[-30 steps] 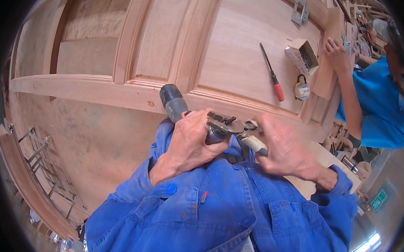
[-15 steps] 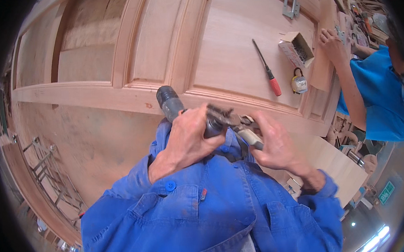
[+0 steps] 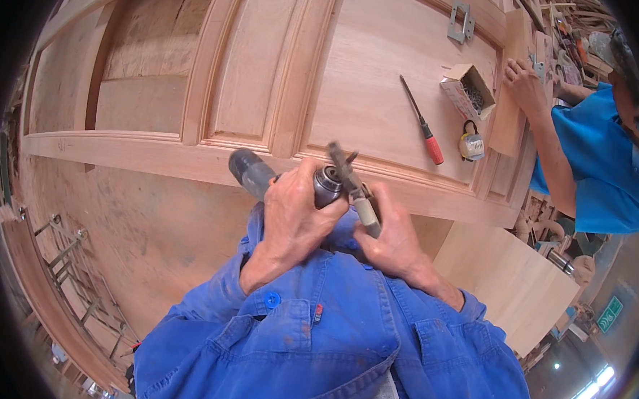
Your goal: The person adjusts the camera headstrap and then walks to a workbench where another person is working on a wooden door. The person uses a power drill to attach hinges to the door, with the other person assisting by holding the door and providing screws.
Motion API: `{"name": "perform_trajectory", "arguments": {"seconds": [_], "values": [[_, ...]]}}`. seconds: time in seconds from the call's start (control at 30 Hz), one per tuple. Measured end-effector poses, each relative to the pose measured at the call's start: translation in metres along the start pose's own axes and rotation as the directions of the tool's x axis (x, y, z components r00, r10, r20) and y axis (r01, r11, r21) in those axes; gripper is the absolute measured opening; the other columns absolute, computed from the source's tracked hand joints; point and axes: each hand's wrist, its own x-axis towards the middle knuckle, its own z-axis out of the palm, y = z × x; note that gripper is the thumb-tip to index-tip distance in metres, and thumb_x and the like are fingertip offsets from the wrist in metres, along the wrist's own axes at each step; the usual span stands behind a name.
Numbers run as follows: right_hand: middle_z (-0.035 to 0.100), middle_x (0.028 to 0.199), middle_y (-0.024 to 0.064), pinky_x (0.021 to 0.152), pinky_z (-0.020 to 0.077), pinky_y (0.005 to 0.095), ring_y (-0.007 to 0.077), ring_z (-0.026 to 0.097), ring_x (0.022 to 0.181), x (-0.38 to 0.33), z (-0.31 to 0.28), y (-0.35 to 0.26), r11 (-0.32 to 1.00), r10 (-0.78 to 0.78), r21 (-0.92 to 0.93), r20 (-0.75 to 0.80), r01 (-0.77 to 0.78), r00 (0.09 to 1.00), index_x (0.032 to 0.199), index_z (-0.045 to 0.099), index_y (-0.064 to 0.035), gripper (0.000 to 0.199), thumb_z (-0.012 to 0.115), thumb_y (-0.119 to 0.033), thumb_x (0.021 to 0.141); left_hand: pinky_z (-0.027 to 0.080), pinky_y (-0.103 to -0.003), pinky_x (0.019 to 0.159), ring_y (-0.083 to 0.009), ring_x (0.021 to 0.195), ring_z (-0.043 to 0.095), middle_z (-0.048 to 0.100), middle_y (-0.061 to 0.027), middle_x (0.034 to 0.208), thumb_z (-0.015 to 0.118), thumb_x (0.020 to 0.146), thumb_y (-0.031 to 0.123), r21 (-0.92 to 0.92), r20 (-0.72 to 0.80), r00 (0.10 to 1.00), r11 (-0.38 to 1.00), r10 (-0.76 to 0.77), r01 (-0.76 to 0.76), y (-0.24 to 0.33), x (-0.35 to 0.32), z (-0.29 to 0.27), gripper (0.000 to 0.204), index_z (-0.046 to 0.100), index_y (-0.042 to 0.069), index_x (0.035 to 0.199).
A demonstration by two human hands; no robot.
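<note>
My left hand [image 3: 289, 210] is closed around a dark cordless drill [image 3: 251, 173]. The rounded rear of the drill sticks out to the left, and its black chuck [image 3: 326, 187] shows between my thumb and fingers. My right hand [image 3: 392, 232] grips a pair of worn, rusty-looking pliers [image 3: 365, 213] by a pale handle. Their dark jaws point up and away from me, right beside the chuck; whether they touch it, I cannot tell. Both tools are held close to my chest, in front of the near edge of a panelled wooden door [image 3: 259, 153].
On the door lie a red-handled screwdriver [image 3: 431, 144], an open box of screws [image 3: 466, 94], a tape measure [image 3: 471, 145] and a metal hinge [image 3: 460, 23]. At the right, a co-worker in a blue shirt [image 3: 598, 163] rests a hand on the door's end. A pale board [image 3: 504, 280] stands at my right.
My right hand has moved left with the pliers, and their jaws have swung from sideways to pointing up. The drill has shifted slightly left, its chuck now more exposed.
</note>
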Motion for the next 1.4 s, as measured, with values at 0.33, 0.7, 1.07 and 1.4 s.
{"name": "perform_trajectory", "arguments": {"seconds": [0.33,0.7,1.07,1.4], "values": [[0.055,0.085,0.0043,0.073,0.0476,0.032,0.0153,0.055,0.077,0.016,-0.07,0.0,0.966,0.141,0.204,0.088,-0.157,0.986,0.125,0.053,-0.0033,0.041,0.06,-0.006,0.084,0.054,-0.032,0.068,-0.0178,0.074,0.07,0.07,-0.0093,0.08,0.078,0.085,0.015,-0.215,0.164,0.98,0.965,-0.116,0.15,0.011,0.01,-0.039,0.026,0.066,0.001,0.103],[0.06,0.09,0.0019,0.078,0.0477,0.0332,0.0166,0.058,0.086,0.033,-0.074,-0.015,0.938,0.192,0.186,0.421,-0.291,0.887,0.125,0.053,-0.0011,0.042,0.063,-0.011,0.086,0.053,-0.026,0.07,-0.0092,0.076,0.065,0.069,-0.0037,0.088,0.077,0.089,0.021,-0.557,0.497,0.865,0.79,0.071,0.256,0.034,0.046,-0.049,0.031,0.07,0.003,0.114],[0.051,0.147,0.0228,0.11,0.0422,0.0393,0.0342,0.053,0.134,0.052,-0.08,0.018,0.989,-0.02,0.134,0.55,-0.065,0.835,0.158,0.035,-0.005,0.078,0.064,-0.005,0.085,0.058,-0.03,0.072,-0.0157,0.081,0.07,0.072,-0.0184,0.102,0.071,0.093,0.019,-0.761,0.425,0.904,0.522,-0.048,0.385,0.024,0.032,-0.039,0.035,0.064,-0.004,0.119],[0.063,0.13,0.0232,0.106,0.0461,0.0383,0.0359,0.061,0.122,0.067,-0.061,0.021,0.97,-0.083,0.239,0.463,-0.035,0.883,0.147,0.049,-0.0011,0.065,0.062,0.006,0.084,0.059,-0.029,0.076,-0.0152,0.084,0.07,0.072,-0.0155,0.104,0.07,0.095,0.015,-0.79,0.304,0.951,0.541,-0.06,0.287,0.021,0.02,-0.03,0.03,0.062,-0.001,0.12]]}}
